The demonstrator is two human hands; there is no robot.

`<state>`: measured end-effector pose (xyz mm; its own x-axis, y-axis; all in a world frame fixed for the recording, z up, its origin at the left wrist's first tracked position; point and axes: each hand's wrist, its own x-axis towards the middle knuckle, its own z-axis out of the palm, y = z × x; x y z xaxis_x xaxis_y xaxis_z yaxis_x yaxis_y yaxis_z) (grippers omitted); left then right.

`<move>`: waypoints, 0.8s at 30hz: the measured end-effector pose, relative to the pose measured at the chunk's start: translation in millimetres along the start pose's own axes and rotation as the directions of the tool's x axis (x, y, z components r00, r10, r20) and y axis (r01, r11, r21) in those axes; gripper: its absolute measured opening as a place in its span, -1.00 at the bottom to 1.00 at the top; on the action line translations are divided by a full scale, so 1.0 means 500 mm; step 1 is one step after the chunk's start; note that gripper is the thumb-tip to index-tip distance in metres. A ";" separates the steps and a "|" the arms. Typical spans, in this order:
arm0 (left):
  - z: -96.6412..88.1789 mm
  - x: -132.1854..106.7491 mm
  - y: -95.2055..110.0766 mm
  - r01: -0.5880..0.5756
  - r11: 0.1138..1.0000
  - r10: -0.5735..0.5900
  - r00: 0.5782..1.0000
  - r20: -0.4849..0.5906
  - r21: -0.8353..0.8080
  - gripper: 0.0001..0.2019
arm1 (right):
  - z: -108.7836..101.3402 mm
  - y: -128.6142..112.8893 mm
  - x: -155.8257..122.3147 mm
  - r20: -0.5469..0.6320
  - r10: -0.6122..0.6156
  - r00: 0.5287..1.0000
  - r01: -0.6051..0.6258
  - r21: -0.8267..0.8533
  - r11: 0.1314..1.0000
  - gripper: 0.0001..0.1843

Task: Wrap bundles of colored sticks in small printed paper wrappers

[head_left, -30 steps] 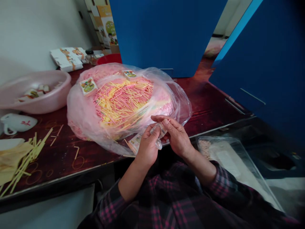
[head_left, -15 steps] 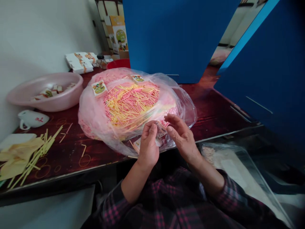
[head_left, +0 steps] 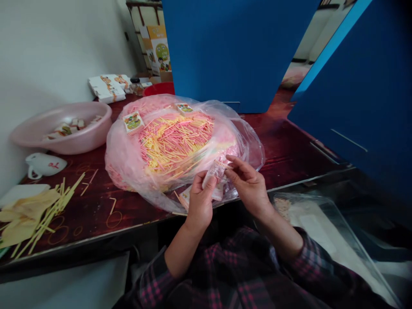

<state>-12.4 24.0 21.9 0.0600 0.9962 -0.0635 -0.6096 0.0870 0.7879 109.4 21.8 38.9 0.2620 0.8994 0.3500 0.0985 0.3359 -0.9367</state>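
My left hand [head_left: 201, 198] pinches a small printed packet [head_left: 213, 172] with a red-and-white striped edge, between thumb and fingers. At the packet's right side, the thumb and fingers of my right hand [head_left: 250, 185] close on its edge. Behind them sits a large clear plastic bag [head_left: 124, 171], heaped with thin pink and yellow sticks [head_left: 180, 139]. Two printed packets lie on the bag, one at its left [head_left: 133, 123] and one at its back [head_left: 186, 110]. More striped packets are partly hidden beneath my hands.
A pink basin [head_left: 77, 143] with small packets stands at the left, beside a white mug [head_left: 46, 165]. Yellow sticks [head_left: 53, 210] and rubber bands lie in front. Blue panels [head_left: 225, 51] rise behind. A clear bin [head_left: 318, 227] sits below the table's right edge.
The packet in my left hand has turned so that more of its printed face shows. My right hand has closed from spread fingers onto the packet's edge. The view has shifted slightly.
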 end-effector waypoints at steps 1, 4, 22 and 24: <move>-0.008 0.000 -0.004 0.002 1.000 -0.002 1.000 0.003 0.029 -0.61 | -0.004 -0.003 0.005 -0.011 0.008 1.000 -0.008 0.023 1.000 -0.61; -0.031 0.001 -0.012 -0.030 0.987 0.028 0.999 0.016 0.156 -0.63 | -0.018 -0.018 0.019 -0.022 0.011 1.000 -0.010 0.072 0.997 -0.59; -0.024 0.010 0.052 -0.710 0.340 0.507 0.691 0.515 0.617 -0.91 | -0.057 -0.029 -0.018 0.318 -0.284 0.905 0.337 -0.125 0.933 -0.88; -0.026 0.005 0.050 -0.744 0.233 0.542 0.634 0.551 0.626 -0.92 | -0.056 -0.026 -0.026 0.280 -0.289 0.915 0.340 -0.152 0.928 -0.91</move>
<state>-37.4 28.6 33.4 0.1429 0.6742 0.7246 0.3081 -0.7260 0.6148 131.7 -2.2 46.7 -0.0572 0.8044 0.5913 0.3264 0.5747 -0.7504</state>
